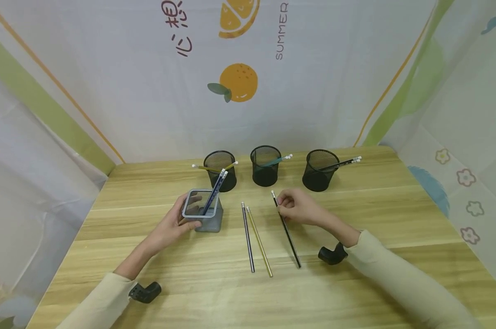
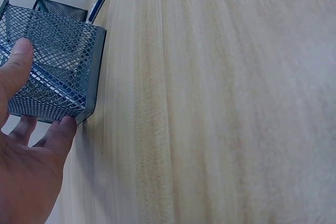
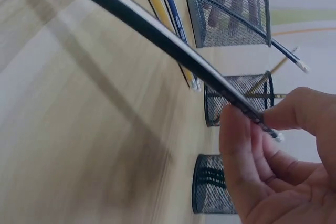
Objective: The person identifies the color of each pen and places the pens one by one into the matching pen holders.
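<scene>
My left hand (image 1: 169,230) grips a grey square mesh pen holder (image 1: 213,224), thumb on the near side and fingers around the left. Dark blue pencils (image 1: 213,194) with white erasers lean in it. In the right wrist view the right hand (image 3: 286,166) pinches a black pencil (image 3: 173,43) between thumb and fingers, near its white eraser end. The head view has this pencil slanting toward the near side, its shadow apart from it. Between the hands, a dark blue pencil (image 1: 248,242) and a yellow pencil (image 1: 260,242) lie side by side on the table.
Three round black mesh cups stand along the back: the left cup (image 1: 227,183) has yellow pencils, the middle cup (image 1: 265,177) green ones, the right cup (image 1: 315,180) black ones. Behind the wooden table (image 1: 182,292) hangs a printed white curtain (image 1: 157,105).
</scene>
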A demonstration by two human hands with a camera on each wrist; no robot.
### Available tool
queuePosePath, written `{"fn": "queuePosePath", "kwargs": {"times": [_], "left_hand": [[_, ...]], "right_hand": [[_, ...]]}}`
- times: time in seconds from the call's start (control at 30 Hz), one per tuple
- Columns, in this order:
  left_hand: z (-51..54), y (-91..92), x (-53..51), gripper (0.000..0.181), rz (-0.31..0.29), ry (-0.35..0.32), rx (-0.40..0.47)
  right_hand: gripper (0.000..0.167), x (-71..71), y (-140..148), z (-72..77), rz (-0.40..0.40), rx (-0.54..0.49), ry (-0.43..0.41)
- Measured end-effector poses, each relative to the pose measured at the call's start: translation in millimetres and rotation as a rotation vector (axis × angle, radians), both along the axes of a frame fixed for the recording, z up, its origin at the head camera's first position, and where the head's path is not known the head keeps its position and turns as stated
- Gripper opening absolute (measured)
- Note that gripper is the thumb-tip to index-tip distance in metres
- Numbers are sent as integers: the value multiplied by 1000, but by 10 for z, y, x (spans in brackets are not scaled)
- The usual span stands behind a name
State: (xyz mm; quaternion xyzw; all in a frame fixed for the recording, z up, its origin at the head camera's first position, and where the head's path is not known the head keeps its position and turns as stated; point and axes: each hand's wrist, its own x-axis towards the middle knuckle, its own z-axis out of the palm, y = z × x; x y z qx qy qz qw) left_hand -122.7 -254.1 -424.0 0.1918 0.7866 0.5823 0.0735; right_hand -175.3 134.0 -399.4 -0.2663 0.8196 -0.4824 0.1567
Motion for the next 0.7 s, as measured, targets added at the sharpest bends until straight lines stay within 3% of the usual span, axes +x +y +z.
{"fn": "queuePosePath", "kwargs": {"times": [0.1,0.3,0.53,0.7], "left_hand": [[-3,-2,1,79,0,9,-9],[4,1,1,79,10,-10,-5],[10,-2,2,79,9,-13,-6],[3,-2,4,80,5,-6,-6]], "right_hand": [[5,-1,76,25,-7,-51,-17],[9,11,212,109,-48,-113,32],[11,-3,385,245,-139,-135,95],[14,-33,493,364,-196,-176,92]]}}
